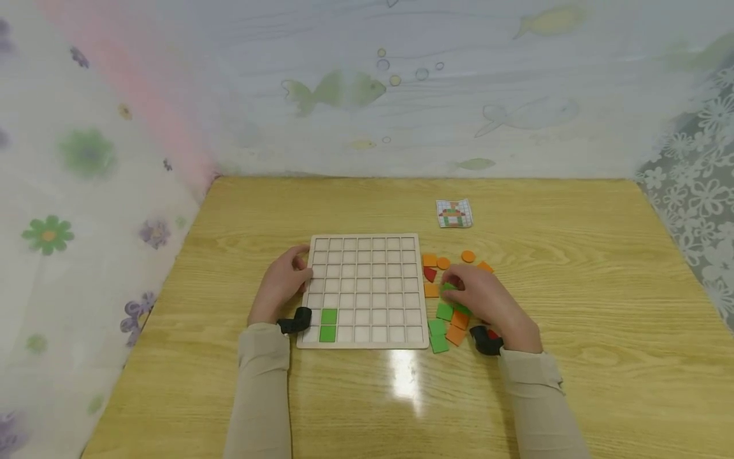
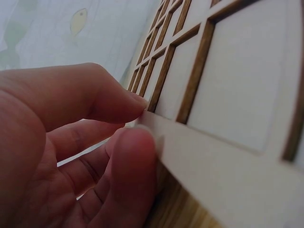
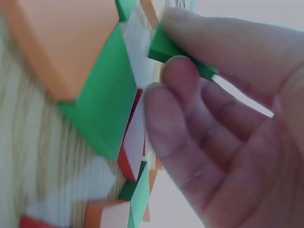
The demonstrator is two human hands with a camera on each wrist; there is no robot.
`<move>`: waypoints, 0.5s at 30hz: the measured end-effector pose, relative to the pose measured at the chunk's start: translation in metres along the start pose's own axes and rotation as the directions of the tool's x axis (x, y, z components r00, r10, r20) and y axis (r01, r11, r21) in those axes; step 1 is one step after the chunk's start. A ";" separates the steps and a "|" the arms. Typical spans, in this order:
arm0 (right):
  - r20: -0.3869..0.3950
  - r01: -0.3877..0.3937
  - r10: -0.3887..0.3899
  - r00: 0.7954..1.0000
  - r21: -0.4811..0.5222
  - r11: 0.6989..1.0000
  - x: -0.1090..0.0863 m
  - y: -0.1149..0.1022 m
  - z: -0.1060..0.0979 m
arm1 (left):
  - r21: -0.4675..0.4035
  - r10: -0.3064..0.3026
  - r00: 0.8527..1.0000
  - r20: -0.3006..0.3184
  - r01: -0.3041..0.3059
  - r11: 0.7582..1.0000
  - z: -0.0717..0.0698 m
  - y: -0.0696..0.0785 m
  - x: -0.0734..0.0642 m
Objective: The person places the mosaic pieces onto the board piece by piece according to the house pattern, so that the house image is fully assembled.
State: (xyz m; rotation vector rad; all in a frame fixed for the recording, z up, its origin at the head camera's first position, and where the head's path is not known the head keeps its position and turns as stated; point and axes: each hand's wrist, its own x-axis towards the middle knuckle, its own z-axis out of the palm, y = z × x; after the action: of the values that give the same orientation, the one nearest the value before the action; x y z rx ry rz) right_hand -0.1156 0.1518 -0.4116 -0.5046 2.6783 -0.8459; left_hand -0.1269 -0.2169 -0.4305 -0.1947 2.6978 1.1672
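Left hand (image 1: 280,280), curled, pinches left edge of grid board (image 1: 363,317); right hand (image 1: 482,294), nearly closed, pinches green tile (image 3: 165,46) above loose tiles (image 1: 444,312) on bench (image 1: 602,287).

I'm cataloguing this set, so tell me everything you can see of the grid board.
The grid board is pale, nearly square and looks wooden, with a smooth, round-cornered rim and raised, brown-sided dividers making seven rows of seven cells. It lies flat on the table. Two green squares fill the nearest two cells of the second column from the left. The left hand holds its left rim.
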 end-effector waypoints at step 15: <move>-0.163 0.097 -0.096 0.982 -0.003 0.995 0.020 -0.033 0.016 | -0.039 0.007 1.000 0.002 -0.007 0.999 0.000 -0.001 0.001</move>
State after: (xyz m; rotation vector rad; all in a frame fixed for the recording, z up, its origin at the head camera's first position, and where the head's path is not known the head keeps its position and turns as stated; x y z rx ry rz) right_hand -0.1200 0.1102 -0.4079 -0.5930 2.8181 -0.9585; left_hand -0.1282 -0.2178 -0.4311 -0.1901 2.6769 1.2223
